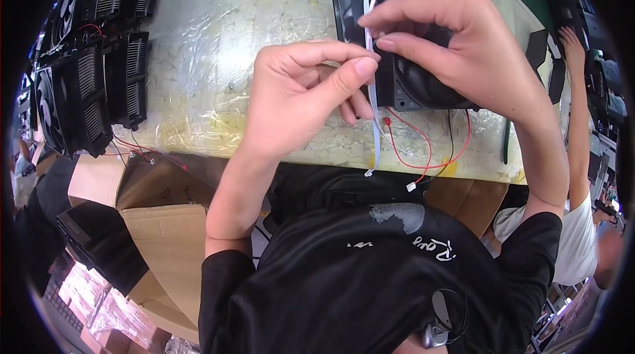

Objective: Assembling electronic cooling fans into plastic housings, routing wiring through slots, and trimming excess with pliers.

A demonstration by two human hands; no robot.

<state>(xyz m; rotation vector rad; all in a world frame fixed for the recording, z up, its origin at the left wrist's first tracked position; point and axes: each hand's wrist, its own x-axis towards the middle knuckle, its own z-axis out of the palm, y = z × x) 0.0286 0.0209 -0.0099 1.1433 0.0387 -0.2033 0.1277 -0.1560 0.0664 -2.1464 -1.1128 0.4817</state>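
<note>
A black cooling fan unit [401, 86] with a square frame lies near the table's front edge. A flat white cable [373, 99] runs down over its left side, its small white plug hanging past the table edge. My left hand [307, 86] pinches the cable between thumb and index finger, the other fingers curled. Just above it, my right hand [456, 33] reaches across the fan unit, thumb and index finger curled at the same cable. My right hand covers much of the fan. A red wire [431, 149] and a thin black one loop out below, ending in a white connector.
Several black fan units with metal fins [76, 99] stand at the table's left, red wires trailing. Clear plastic film covers the table [211, 30]. An open cardboard box [162, 221] is below the left edge. At the right, another person's arm [577, 102] reaches toward dark parts.
</note>
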